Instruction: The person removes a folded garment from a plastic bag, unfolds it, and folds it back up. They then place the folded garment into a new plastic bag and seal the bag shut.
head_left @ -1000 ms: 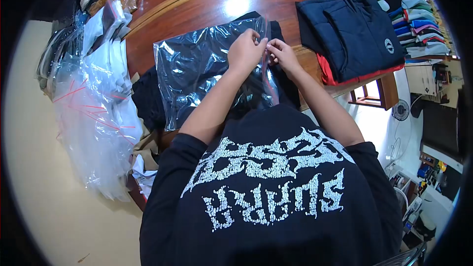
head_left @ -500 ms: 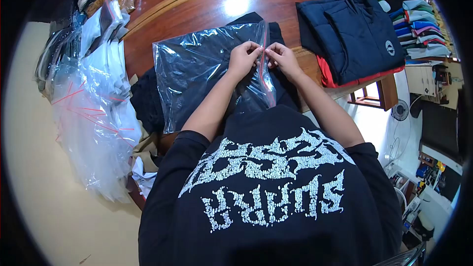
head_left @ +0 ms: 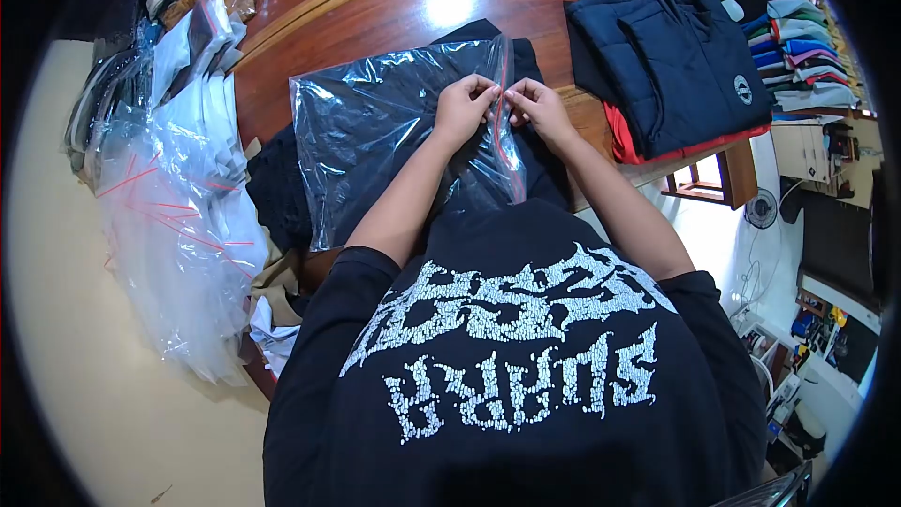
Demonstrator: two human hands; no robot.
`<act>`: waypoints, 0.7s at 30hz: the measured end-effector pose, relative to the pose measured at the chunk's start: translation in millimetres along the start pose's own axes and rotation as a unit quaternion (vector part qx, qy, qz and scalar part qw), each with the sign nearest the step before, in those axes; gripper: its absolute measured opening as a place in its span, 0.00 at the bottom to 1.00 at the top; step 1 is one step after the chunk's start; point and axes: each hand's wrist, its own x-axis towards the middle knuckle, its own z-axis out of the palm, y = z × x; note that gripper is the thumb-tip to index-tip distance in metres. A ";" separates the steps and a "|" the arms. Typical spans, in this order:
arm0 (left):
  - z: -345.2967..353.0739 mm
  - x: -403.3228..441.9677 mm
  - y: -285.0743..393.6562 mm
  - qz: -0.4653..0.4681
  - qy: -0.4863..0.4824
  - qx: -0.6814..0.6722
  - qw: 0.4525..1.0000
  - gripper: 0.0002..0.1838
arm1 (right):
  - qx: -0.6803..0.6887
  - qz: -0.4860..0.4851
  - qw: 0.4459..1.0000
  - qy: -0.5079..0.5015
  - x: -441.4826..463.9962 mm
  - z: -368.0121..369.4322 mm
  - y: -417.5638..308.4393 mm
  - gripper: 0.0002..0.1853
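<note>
A clear plastic bag [head_left: 361, 136] with a dark folded garment inside lies flat at the table's near edge. Its red-lined zip strip [head_left: 504, 145] runs along the right side. My left hand [head_left: 465, 111] pinches the strip from the left, thumb and fingers together. Close beside it, my right hand [head_left: 540, 115] grips the same strip from the right, the fingertips of both hands almost touching. Under the bag and past its right edge shows more black cloth [head_left: 527, 61].
Right of the bag, a folded navy jacket [head_left: 690, 80] rests on red cloth [head_left: 624, 139]. Empty clear bags [head_left: 178, 253] with red strips hang off the table's left side. Stacked clothes [head_left: 807, 52] stand far right; a fan [head_left: 761, 209] is below them.
Since one second ago, my left hand has moved slightly down along the strip, and both hands have come level. Over the last half second they have barely moved.
</note>
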 end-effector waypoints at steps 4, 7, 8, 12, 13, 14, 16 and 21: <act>-1.1 -1.3 1.0 -0.004 -0.015 0.017 1.000 0.08 | 0.004 0.002 1.000 -0.002 -1.4 0.5 -1.8 0.08; -1.1 0.3 -1.3 -0.002 -0.014 0.026 1.000 0.08 | 0.005 0.001 1.000 0.002 0.0 -0.4 1.3 0.07; -1.1 -0.1 -1.2 0.000 -0.014 0.026 1.000 0.09 | 0.007 0.001 1.000 0.000 0.3 -0.3 1.2 0.07; -1.5 -0.2 -0.6 -0.002 -0.012 0.029 0.999 0.09 | 0.012 0.008 1.000 -0.003 0.4 0.1 0.5 0.07; -2.0 -0.6 -0.3 -0.002 -0.011 0.029 1.000 0.09 | 0.012 0.008 1.000 -0.004 0.5 0.6 0.2 0.07; -2.2 -0.8 0.0 -0.001 -0.013 0.029 1.000 0.09 | 0.010 0.008 1.000 -0.005 0.7 0.4 0.4 0.07; -1.7 -0.7 0.8 0.000 -0.015 0.027 1.000 0.09 | 0.007 0.008 1.000 -0.006 0.7 -0.6 0.7 0.07; -2.1 0.0 -2.1 -0.005 -0.019 0.023 1.000 0.08 | 0.002 0.006 1.000 -0.006 0.3 -0.2 0.2 0.07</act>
